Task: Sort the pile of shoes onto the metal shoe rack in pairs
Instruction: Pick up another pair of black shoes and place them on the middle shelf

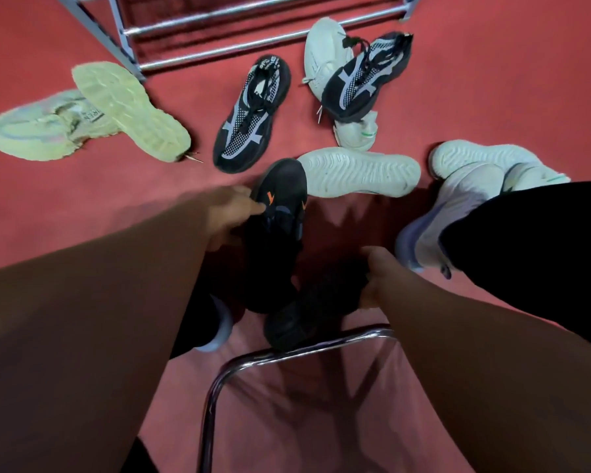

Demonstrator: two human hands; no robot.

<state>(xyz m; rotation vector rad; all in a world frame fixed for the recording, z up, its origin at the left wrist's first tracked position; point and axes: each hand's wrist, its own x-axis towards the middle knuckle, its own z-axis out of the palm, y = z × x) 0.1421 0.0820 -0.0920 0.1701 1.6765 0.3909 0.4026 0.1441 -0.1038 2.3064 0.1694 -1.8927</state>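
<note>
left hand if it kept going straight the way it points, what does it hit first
The left hand holds the orange-marked shoe; beyond it, likely the upturned white sole, though depth is unclear.

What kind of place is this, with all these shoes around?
Likely an indoor room, perhaps a home entryway: red carpet, a metal shoe rack, and loose shoes such as the black-and-grey sneaker on the floor.

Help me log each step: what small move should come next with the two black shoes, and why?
Probably lift both toward the shoe rack. The left hand grips the black shoe with orange marks, the right hand grips a second black shoe, likely its mate; the rack's visible bars hold no shoes.
</note>
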